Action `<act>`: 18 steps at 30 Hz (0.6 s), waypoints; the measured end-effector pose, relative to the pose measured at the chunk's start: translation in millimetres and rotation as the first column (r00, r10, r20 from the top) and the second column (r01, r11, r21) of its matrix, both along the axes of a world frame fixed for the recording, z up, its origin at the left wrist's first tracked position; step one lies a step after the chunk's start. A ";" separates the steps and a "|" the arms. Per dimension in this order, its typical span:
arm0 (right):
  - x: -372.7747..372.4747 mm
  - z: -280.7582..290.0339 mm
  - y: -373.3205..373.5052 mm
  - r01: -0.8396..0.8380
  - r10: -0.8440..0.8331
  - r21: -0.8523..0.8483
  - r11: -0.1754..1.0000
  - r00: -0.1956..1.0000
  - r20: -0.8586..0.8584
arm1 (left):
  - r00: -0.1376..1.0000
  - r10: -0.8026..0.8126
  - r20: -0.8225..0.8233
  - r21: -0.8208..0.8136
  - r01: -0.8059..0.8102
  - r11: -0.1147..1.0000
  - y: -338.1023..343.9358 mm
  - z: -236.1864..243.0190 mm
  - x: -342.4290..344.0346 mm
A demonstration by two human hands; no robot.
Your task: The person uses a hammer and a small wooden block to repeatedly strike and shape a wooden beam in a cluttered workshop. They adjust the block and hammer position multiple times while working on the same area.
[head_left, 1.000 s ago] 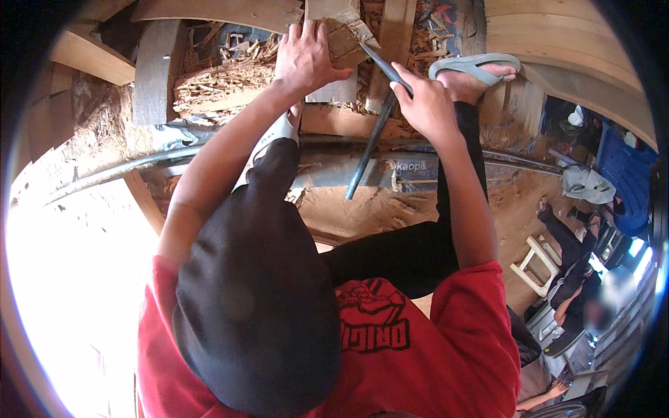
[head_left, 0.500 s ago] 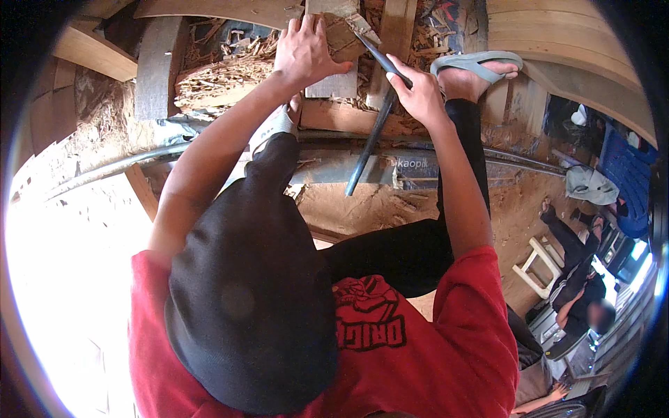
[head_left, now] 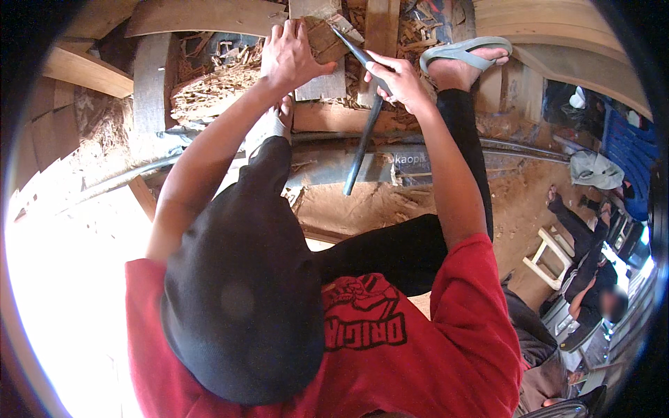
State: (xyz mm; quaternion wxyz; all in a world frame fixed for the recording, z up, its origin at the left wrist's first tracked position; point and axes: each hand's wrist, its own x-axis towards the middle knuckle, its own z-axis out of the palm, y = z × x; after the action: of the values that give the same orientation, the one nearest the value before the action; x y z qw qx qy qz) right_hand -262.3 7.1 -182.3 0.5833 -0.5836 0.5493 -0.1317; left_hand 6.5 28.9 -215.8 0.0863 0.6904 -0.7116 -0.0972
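My left hand (head_left: pixel 289 59) lies over a brown piece of wood (head_left: pixel 326 40) on a grey board (head_left: pixel 325 85), its fingers on the far side and the thumb stretched toward the right. My right hand (head_left: pixel 398 80) is closed around a long-handled dark knife (head_left: pixel 362 150) near where blade and handle meet. The narrow blade points up and left, its tip at the wood close to my left fingers. Below my right hand, the long handle slants down to the left. My palm covers part of the knife, and my left hand hides part of the wood.
Wood shavings (head_left: pixel 216 90) lie left of my left hand. My right foot wears a grey sandal (head_left: pixel 460 53). A long pipe (head_left: pixel 516 148) crosses below the boards. At right are a white stool (head_left: pixel 549 258), a blue chair (head_left: pixel 627 157) and another person (head_left: pixel 592 292).
The view has shifted slightly. My right hand and the knife have moved a little left, and the fingers have turned further over the knife. My left hand keeps its place on the wood.
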 end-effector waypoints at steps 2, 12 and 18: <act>2.1 -2.1 3.1 -0.063 0.042 -0.194 0.979 0.993 -0.111 | 1.000 0.003 0.001 -0.028 -0.003 1.000 0.0 -0.6 -0.2; 17.5 20.5 -2.3 -0.280 0.082 -0.349 0.894 0.869 -0.487 | 1.000 0.013 0.009 0.028 -0.013 1.000 -0.5 4.6 -2.8; 18.6 26.8 3.6 -0.415 0.056 -0.570 0.709 0.839 -0.541 | 1.000 0.006 0.002 0.019 -0.006 1.000 -2.4 6.9 0.2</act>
State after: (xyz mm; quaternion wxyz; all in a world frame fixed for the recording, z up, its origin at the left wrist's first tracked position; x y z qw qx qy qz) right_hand -243.7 10.7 -155.5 0.1896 -0.8337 0.5108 -0.0902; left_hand 6.7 26.5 -208.9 0.0794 0.6933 -0.7089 -0.1029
